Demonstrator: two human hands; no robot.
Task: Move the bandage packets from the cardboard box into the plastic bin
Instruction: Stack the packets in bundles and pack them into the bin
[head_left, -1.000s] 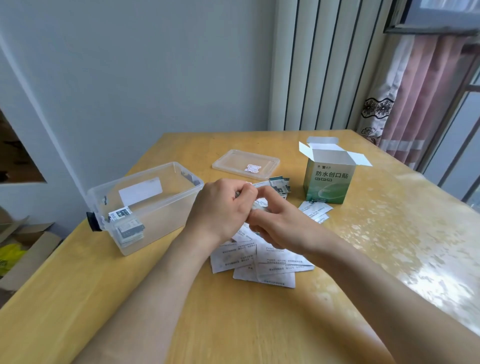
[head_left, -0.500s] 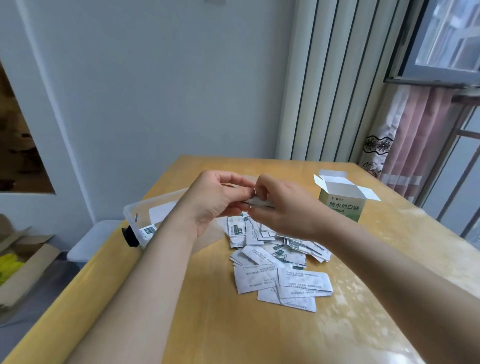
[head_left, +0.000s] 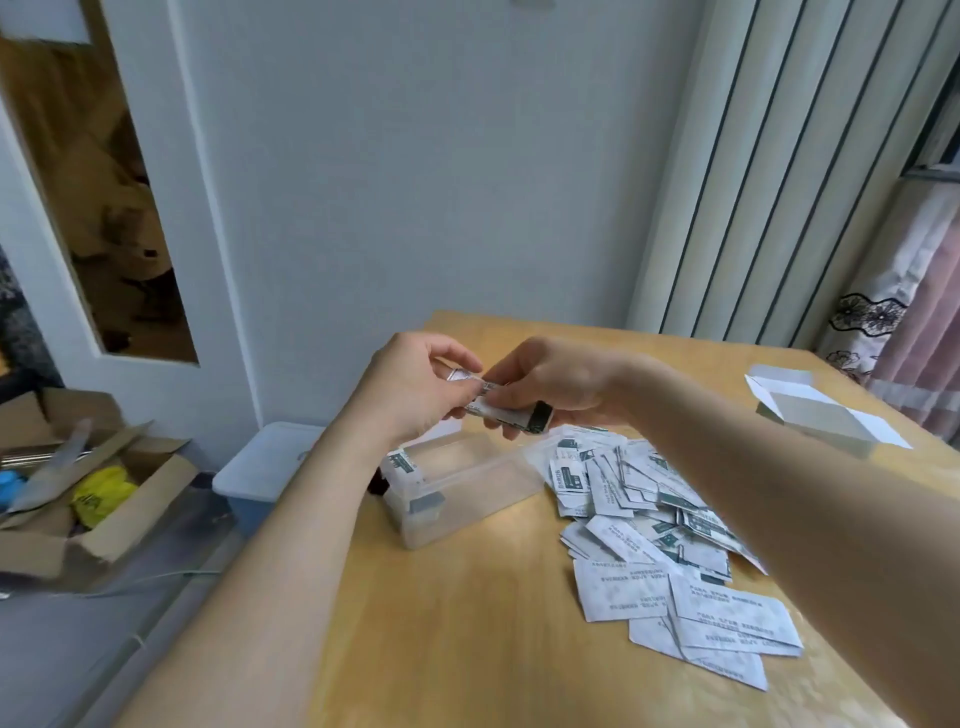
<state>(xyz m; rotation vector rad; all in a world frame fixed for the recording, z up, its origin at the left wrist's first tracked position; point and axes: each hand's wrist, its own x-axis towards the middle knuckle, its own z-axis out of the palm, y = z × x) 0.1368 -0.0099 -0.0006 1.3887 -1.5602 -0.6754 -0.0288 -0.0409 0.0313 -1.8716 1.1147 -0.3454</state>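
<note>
Both hands are raised just above the plastic bin (head_left: 483, 499), which sits on the table (head_left: 441, 649). The left hand (head_left: 415, 389) has its fingers curled and pinches the near end of a small stack of bandage packets (head_left: 506, 413). The right hand (head_left: 561, 384) grips the other end of the same stack, fingers wrapped over the top. The stack is held roughly level over the bin's far rim. A few packets (head_left: 402, 462) stand inside the bin at its left end. A pile of loose packets (head_left: 649, 519) lies on the table just right of the bin, its nearest ones touching the bin wall. The cardboard box (head_left: 821, 415) stands well right of the bin, flaps open.
</note>
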